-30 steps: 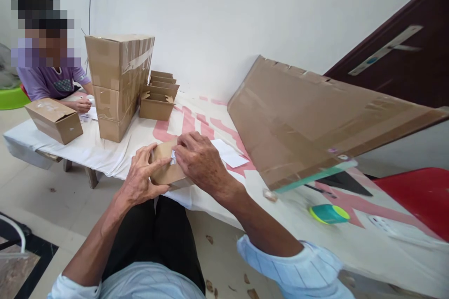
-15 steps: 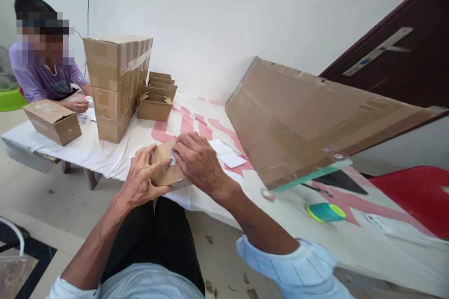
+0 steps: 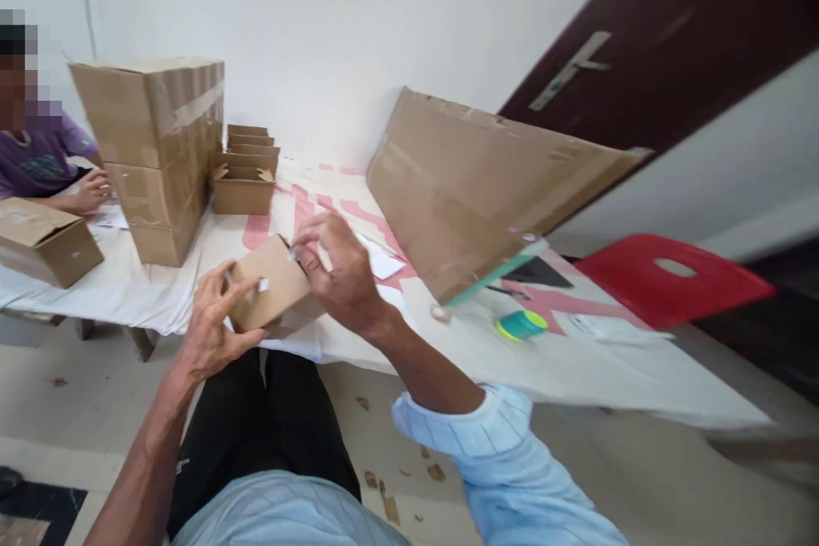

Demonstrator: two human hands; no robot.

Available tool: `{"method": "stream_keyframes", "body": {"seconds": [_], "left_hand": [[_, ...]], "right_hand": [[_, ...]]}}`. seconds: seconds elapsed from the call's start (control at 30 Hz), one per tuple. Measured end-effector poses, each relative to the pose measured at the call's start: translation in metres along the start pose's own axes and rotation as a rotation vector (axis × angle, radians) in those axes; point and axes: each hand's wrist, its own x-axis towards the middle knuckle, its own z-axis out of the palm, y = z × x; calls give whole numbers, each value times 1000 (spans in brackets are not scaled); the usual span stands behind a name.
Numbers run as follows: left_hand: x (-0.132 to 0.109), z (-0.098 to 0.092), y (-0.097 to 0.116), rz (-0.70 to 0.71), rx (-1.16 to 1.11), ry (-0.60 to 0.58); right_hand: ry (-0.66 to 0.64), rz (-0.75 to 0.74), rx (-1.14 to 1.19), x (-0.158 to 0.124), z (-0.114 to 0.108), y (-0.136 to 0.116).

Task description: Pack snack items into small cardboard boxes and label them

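Note:
A small brown cardboard box (image 3: 272, 290) rests tilted at the near edge of the white-covered table (image 3: 448, 358). My left hand (image 3: 214, 320) grips its left end, fingers curled around it, a small white sticker near the thumb. My right hand (image 3: 336, 269) hovers over the box's right end, thumb and forefinger pinched on a tiny pale scrap that I cannot make out. A white paper sheet (image 3: 384, 260) lies just behind my right hand.
Stacked taped cartons (image 3: 157, 149) and open small boxes (image 3: 243, 188) stand at the back left. A large flat cardboard sheet (image 3: 473, 188) leans on the wall. A teal-and-yellow tape roll (image 3: 521, 326), a red stool (image 3: 671, 277), and another person's hand (image 3: 90, 192) by a box (image 3: 42, 239).
My right hand has lifted off the box top and now pinches a small scrap. The box has tilted up in my left hand. The view has swung to the right.

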Motion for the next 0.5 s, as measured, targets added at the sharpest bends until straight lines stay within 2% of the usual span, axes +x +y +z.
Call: {"method": "stream_keyframes", "body": {"seconds": [0.1, 0.2, 0.27, 0.33, 0.4, 0.5], "left_hand": [[2, -8, -22, -43, -71, 28], [0, -14, -51, -147, -173, 35], [-4, -16, -69, -262, -269, 35], [-8, -17, -84, -361, -371, 33], [-11, -18, -94, -430, -445, 55], [-12, -19, -95, -516, -479, 64]], "right_hand": [[219, 146, 72, -6, -45, 23], [269, 321, 25, -40, -84, 68], [221, 449, -23, -75, -98, 103], [129, 560, -71, -113, -103, 134], [23, 662, -96, -149, -101, 157], [-112, 755, -88, -191, -87, 181]]}}
